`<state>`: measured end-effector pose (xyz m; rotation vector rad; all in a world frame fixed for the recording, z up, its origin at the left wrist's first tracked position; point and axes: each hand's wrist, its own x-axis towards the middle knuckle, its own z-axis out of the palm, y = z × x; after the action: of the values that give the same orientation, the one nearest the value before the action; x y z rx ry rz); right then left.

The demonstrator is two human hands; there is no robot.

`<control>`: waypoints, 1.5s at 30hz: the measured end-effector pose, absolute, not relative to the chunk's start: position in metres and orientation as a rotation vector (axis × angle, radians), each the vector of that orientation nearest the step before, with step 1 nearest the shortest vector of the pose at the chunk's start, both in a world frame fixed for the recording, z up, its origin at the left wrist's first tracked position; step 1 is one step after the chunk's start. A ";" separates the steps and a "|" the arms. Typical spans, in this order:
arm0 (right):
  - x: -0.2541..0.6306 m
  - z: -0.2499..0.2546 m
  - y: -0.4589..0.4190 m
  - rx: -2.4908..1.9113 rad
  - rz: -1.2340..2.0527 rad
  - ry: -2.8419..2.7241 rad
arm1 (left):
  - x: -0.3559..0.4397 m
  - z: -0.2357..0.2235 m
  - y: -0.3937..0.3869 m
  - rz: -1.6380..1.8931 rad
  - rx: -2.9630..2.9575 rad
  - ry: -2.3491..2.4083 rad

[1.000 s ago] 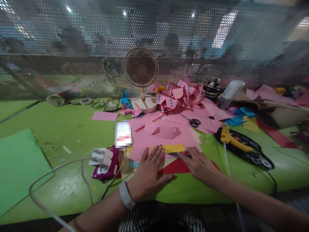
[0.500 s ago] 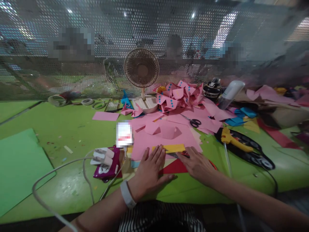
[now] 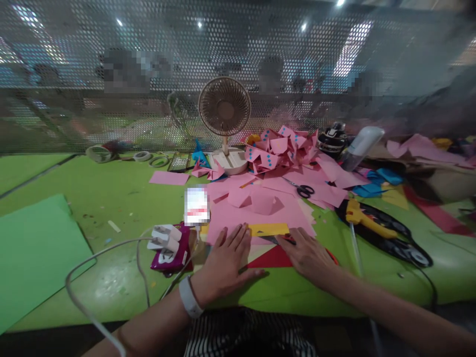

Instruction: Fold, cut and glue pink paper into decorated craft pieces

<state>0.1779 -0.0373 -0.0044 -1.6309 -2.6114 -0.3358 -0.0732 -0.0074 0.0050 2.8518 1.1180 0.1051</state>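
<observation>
Where the near edge of the pink sheet (image 3: 256, 218) meets the two hands, the yellow strip (image 3: 273, 228) lies with its long axis running left to right across the bench (image 3: 126, 198). In the head view, the left hand (image 3: 226, 255) is spread flat and palm down, fingers extended away from the body, thumb out to the right; its fingertips reach the strip's left end, and it grasps nothing visible. The right hand (image 3: 312, 255) lies palm down with fingers slightly bent, pointing forward and to the left, near the strip's right end and over the red scissors (image 3: 289, 239). Their blades, just below the strip, point left; a part of a handle shows beyond the hand's right edge. Whether this hand grips them cannot be told, since it covers most of the handles and its thumb is hidden. The red paper (image 3: 273, 259) is partly covered by both hands. The glue gun (image 3: 372, 220) lies to the right, and the phone (image 3: 197, 206), its screen pixelated, to the left. The forearms are cut off at the lower frame edge.
</observation>
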 end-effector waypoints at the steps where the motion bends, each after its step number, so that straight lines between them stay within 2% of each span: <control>1: 0.177 -0.005 -0.037 -1.640 -0.346 -2.603 | -0.074 0.003 -0.008 0.110 2.860 1.123; 34: 0.165 -0.007 -0.033 -1.486 -0.278 -2.636 | -0.073 0.001 -0.011 0.195 2.786 1.136; 45: 0.166 -0.004 -0.031 -1.514 -0.241 -2.601 | -0.092 0.009 -0.007 0.106 2.801 1.134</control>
<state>0.1659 -0.0310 -0.0036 -1.5140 -2.6007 -0.2414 -0.0915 -0.0074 0.0090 2.8015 1.1342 0.1056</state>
